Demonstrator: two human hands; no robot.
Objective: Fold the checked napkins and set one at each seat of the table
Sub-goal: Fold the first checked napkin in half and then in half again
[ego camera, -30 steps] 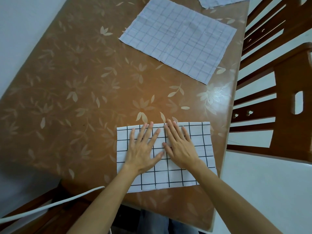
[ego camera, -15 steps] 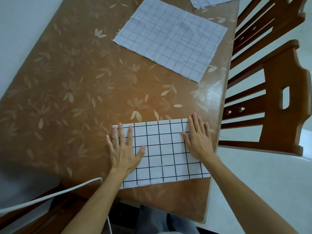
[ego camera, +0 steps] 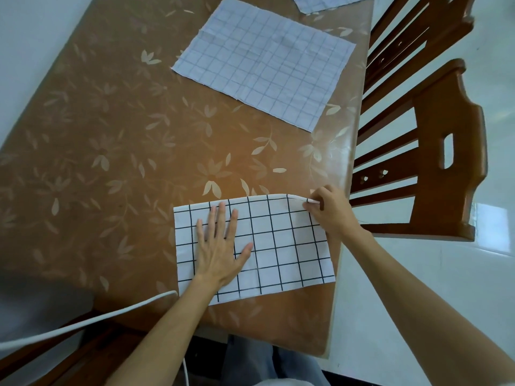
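head view: left hand flat on folded napkin; right hand pinches its corner

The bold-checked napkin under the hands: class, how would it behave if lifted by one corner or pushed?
The napkin is probably floppy: the corner pinched by the right hand curls up while the rest lies flat. Likely light and apt to slide on the glossy table, since the left hand presses it down.
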